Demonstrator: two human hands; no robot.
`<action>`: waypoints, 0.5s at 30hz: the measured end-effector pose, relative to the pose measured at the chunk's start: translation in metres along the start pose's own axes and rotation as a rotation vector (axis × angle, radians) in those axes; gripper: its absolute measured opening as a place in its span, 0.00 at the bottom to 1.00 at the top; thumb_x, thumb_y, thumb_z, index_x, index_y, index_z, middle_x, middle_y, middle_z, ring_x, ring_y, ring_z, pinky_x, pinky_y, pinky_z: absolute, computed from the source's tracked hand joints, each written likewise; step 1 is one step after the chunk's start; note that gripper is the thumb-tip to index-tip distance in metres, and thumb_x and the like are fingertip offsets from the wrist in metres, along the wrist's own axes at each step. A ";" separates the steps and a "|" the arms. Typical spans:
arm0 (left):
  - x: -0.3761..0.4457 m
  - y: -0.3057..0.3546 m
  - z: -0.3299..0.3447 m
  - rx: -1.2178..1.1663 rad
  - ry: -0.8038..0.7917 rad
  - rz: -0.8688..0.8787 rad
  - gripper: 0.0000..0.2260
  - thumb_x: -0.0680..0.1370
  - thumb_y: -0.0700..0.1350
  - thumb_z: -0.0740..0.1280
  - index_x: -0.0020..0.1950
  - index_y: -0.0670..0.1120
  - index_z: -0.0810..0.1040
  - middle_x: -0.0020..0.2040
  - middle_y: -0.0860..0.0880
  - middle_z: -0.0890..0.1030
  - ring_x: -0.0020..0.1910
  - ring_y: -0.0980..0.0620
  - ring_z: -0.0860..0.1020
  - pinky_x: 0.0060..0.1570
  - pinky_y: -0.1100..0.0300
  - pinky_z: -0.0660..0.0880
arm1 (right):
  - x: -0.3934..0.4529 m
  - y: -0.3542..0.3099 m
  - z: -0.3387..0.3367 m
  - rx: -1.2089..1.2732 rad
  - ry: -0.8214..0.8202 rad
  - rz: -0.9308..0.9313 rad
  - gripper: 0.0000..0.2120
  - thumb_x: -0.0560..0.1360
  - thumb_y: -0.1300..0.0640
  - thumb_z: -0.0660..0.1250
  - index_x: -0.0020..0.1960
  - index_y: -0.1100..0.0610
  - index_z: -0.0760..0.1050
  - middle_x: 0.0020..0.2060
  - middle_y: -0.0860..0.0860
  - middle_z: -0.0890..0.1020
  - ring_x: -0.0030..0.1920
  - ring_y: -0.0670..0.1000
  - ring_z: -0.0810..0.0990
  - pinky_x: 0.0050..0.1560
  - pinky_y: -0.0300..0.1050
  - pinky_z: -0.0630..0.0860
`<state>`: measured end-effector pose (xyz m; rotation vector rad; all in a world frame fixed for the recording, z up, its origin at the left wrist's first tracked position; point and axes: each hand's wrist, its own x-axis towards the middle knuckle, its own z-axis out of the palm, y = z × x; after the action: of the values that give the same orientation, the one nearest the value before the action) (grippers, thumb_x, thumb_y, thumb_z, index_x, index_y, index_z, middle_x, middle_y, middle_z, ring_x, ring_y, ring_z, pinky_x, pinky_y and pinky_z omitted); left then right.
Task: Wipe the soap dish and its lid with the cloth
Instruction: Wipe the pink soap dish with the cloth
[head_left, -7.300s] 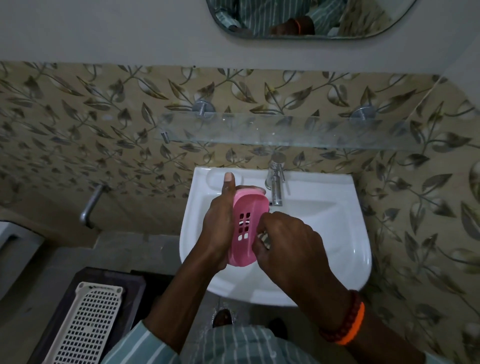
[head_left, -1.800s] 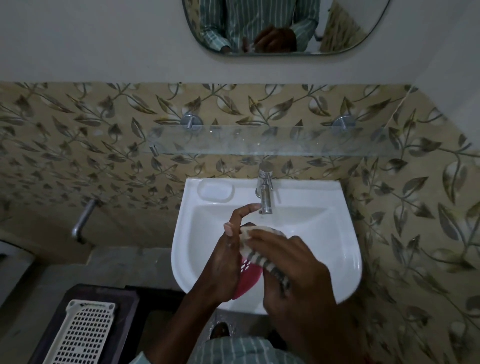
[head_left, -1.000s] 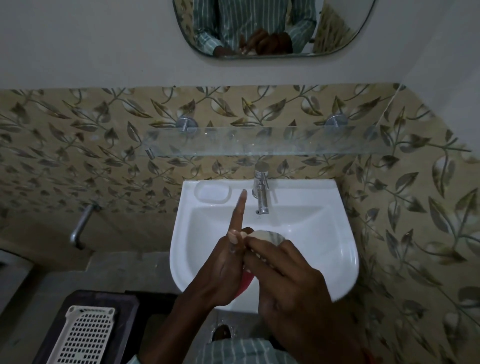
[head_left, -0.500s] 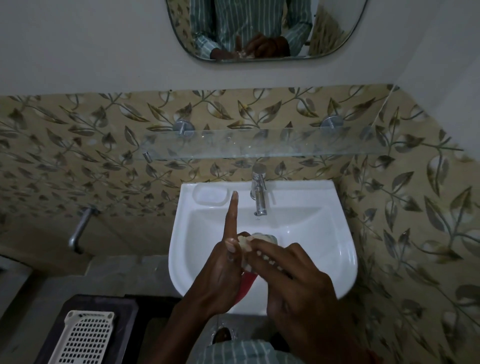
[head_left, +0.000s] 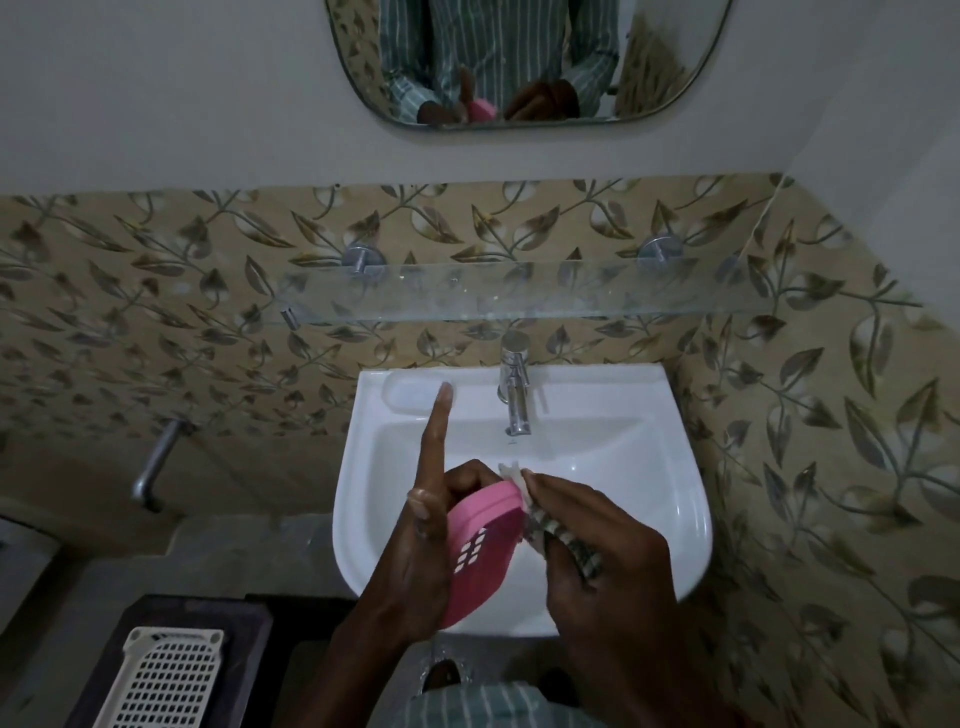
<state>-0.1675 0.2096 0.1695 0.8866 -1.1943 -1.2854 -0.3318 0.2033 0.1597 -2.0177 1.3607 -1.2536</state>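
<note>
Over the white sink (head_left: 649, 483), front half of the basin: pink soap dish (head_left: 480, 551), tilted on edge, slotted base facing the camera. Left hand (head_left: 421, 561) grips it from the left side, thumb across the near face, other fingers curled behind the far edge; index finger (head_left: 435, 436) sticks straight up, off the dish, pointing toward the back of the sink. Right hand (head_left: 602, 561) sits just right of the dish, fingers curled round a bunched striped cloth (head_left: 561, 540). A pale corner of the cloth pokes up at the dish's top right edge, touching it; fingertips pinch there. Rest of the cloth runs under the right palm.

No readable brand, label or writing on dish or cloth. The lid can't be made out as a separate part.

Chrome tap (head_left: 514, 389) at back centre of the sink. Glass shelf (head_left: 519, 291) above it on leaf-pattern tiles (head_left: 156, 291). Mirror (head_left: 519, 62) on top reflects striped sleeves, both hands, pink dish. White perforated basket (head_left: 166, 680) bottom left on a dark surface. Metal pipe (head_left: 156, 462) on the left wall.
</note>
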 end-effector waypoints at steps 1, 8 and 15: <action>0.002 -0.002 0.001 -0.010 -0.002 0.033 0.53 0.63 0.77 0.68 0.81 0.57 0.54 0.36 0.47 0.80 0.33 0.51 0.80 0.38 0.54 0.78 | -0.001 -0.001 0.001 0.104 -0.013 0.036 0.25 0.70 0.69 0.71 0.66 0.54 0.78 0.61 0.47 0.82 0.63 0.44 0.79 0.62 0.46 0.78; 0.003 -0.012 0.007 -0.159 0.059 0.007 0.44 0.72 0.67 0.69 0.82 0.57 0.52 0.41 0.40 0.77 0.42 0.47 0.80 0.47 0.53 0.79 | -0.005 -0.017 0.008 0.048 -0.065 -0.192 0.29 0.68 0.73 0.70 0.67 0.55 0.76 0.64 0.48 0.80 0.63 0.47 0.78 0.57 0.45 0.79; 0.000 -0.009 0.002 0.007 0.143 0.072 0.48 0.70 0.70 0.70 0.81 0.49 0.56 0.39 0.39 0.79 0.36 0.44 0.81 0.37 0.50 0.79 | -0.010 -0.004 0.017 0.360 -0.036 0.198 0.19 0.74 0.60 0.74 0.64 0.54 0.79 0.59 0.44 0.83 0.60 0.43 0.81 0.58 0.43 0.79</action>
<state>-0.1711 0.2091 0.1608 0.9168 -1.1089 -1.1411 -0.3164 0.2117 0.1493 -1.6128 1.1859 -1.2609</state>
